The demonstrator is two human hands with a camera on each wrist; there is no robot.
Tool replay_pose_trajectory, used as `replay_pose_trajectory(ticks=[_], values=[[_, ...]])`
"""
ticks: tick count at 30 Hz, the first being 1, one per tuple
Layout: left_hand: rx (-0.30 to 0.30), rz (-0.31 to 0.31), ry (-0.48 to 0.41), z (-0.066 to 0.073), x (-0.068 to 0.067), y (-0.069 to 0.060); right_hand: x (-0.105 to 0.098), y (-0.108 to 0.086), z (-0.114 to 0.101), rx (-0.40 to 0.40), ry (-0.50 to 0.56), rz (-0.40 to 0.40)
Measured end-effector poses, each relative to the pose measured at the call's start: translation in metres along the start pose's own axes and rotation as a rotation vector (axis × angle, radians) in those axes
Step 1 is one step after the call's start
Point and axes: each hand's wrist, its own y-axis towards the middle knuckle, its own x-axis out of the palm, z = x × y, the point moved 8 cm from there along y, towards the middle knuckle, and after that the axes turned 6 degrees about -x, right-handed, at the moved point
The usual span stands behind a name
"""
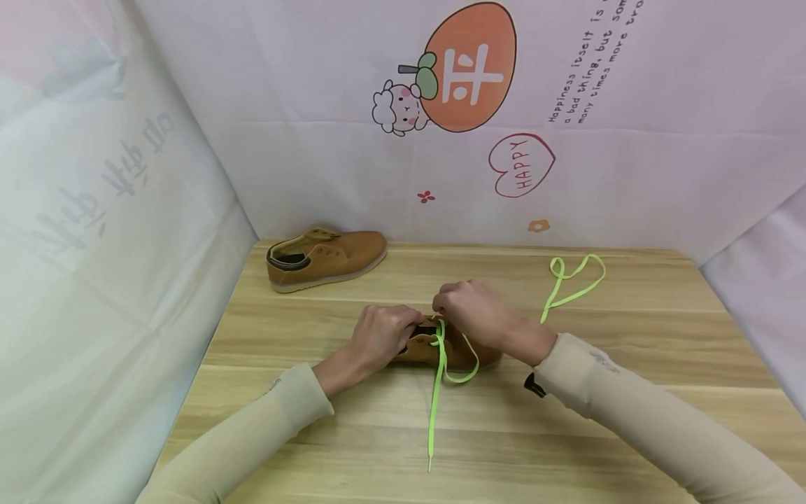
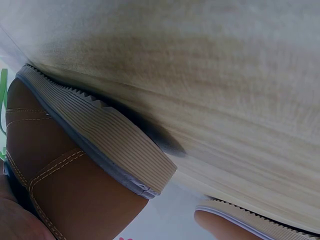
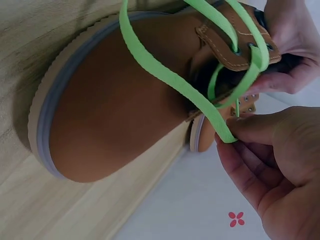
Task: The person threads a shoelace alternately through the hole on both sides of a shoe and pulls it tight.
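frame centre: left hand [image 1: 380,337], grip pinching brown shoe [image 1: 458,354] by its opening | right hand [image 1: 476,313], grip pinching green lace [image 3: 169,76] | upper left: 1 tan shoe [image 1: 345,256] on worktop [image 1: 352,455]

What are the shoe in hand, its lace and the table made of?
Shoe: leather or imitation, I can't tell which; smooth, low sheen, with stitched seams.

Lace: probably woven fabric, matte bright green; it's flat and bends softly.

Table: wood or wood-look laminate, seemingly smooth; pale and darker grain streaks run along it.
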Motion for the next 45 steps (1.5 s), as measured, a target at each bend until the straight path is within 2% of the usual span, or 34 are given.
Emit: replay_pose_trajectory(ticks=[7, 15, 28, 38, 45], values=[[-0.009, -0.012, -0.012, 0.001, 0.001, -0.001, 0.010, 0.000, -0.004, -0.019, -0.002, -0.027], [-0.036, 0.000, 0.003, -0.001, -0.001, 0.001, 0.011, 0.004, -0.005, -0.015, 0.012, 0.008], [-0.075, -0.045, 0.010, -0.005, 0.001, 0.001, 0.012, 0.002, 0.005, 0.107, 0.219, 0.034], [-0.192, -0.109, -0.049, -0.015, 0.005, 0.007, 0.010, -0.004, 0.009, 0.139, 0.289, 0.063], [-0.298, -0.171, -0.107, -0.023, 0.007, 0.011, 0.012, -0.008, 0.013, 0.181, 0.328, 0.064]])
